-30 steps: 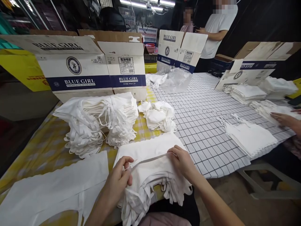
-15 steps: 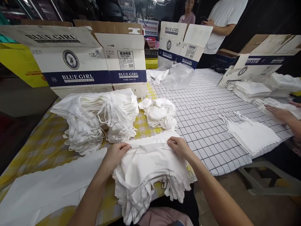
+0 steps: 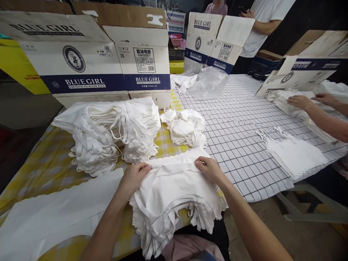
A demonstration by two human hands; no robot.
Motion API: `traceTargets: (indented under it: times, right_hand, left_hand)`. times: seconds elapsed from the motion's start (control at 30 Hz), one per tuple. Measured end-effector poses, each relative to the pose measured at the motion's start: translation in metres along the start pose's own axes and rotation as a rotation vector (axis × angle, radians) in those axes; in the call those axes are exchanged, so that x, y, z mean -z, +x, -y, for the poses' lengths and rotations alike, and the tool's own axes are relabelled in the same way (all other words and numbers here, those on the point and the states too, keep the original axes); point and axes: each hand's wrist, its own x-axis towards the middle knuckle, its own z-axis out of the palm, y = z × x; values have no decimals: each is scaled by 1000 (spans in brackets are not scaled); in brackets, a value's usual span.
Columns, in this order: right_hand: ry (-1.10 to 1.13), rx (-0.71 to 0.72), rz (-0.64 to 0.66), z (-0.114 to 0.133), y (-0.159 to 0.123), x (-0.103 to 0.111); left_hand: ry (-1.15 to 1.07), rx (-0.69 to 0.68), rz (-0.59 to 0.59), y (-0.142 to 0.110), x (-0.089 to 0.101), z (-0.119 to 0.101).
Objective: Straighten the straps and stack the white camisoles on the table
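A pile of white strappy tops (image 3: pixel 179 188) lies in front of me, its straps hanging over the near table edge. My left hand (image 3: pixel 136 177) pinches the far edge of the uppermost top at its left end. At the right end of that same edge, my right hand (image 3: pixel 208 169) is closed on the fabric between thumb and fingers. Beyond my left hand sits a thick folded stack of white strappy garments (image 3: pixel 108 134). A crumpled bunch of white cloth (image 3: pixel 187 127) lies past my hands. White sheet material (image 3: pixel 59 210) spreads beside my left forearm.
Open beer cartons (image 3: pixel 100 69) stand behind the stacks, with clear plastic (image 3: pixel 209 83) farther right. Across the checked tablecloth (image 3: pixel 231 119), another person's hands (image 3: pixel 301 102) touch white garments near a neat pile of tops (image 3: pixel 296 154). A stool (image 3: pixel 312 206) stands below.
My hands keep their grip on the top's edge, almost unmoved. The view has tilted slightly downward. The other person's hands have moved farther back onto the white garments at right.
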Motion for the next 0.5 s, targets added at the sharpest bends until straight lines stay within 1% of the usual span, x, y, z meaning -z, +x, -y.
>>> traceTargets:
  times: [0.2,0.33,0.43,0.5]
  right_hand:
    - [25,-12,-4,0,-3,-1]
    - [81,-5,-26,-1,-9,3]
    - [142,-16,-14,-3,-18,8]
    - [178,-21,9,-5,-23,10]
  left_hand:
    - [-11,2,-15,-7,1,3]
    - [-99,12,-58,-23,5,8]
    - [-272,55,16,-44,10,11]
    - [-349,81,59,-57,13,12]
